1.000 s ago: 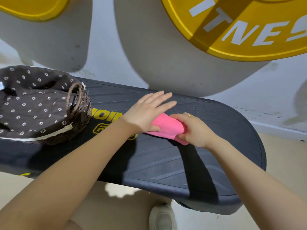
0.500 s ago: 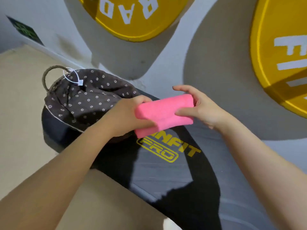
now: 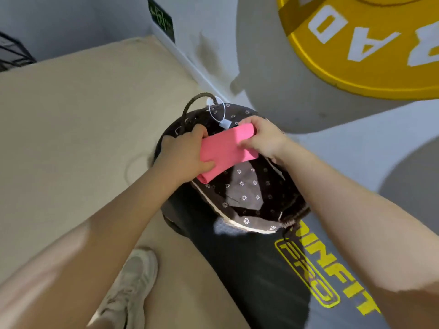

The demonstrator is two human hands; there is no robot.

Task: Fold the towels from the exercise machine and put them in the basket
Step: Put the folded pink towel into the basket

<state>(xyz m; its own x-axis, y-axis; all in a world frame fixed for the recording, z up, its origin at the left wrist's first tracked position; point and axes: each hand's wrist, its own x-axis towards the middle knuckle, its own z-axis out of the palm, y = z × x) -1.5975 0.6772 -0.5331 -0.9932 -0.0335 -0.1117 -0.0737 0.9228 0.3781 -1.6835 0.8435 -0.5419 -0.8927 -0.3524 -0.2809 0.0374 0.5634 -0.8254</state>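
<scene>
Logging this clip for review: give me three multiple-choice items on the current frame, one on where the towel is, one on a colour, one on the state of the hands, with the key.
1. Where is the towel?
A. Flat on the floor
B. Held over the basket
C. Draped on the yellow plate

2. What colour is the towel?
A. Pink
B. Blue
C. White

3. How are the hands?
A. Both hang free
B. Only the right hand grips the towel
C. Both grip the towel, one at each end

Key: 1 B, the towel sits above the basket's dotted lining, which rests on the black machine. 2 A, it is bright pink against the dark liner. 3 C, the left hand holds the near end and the right hand pinches the far end.
</scene>
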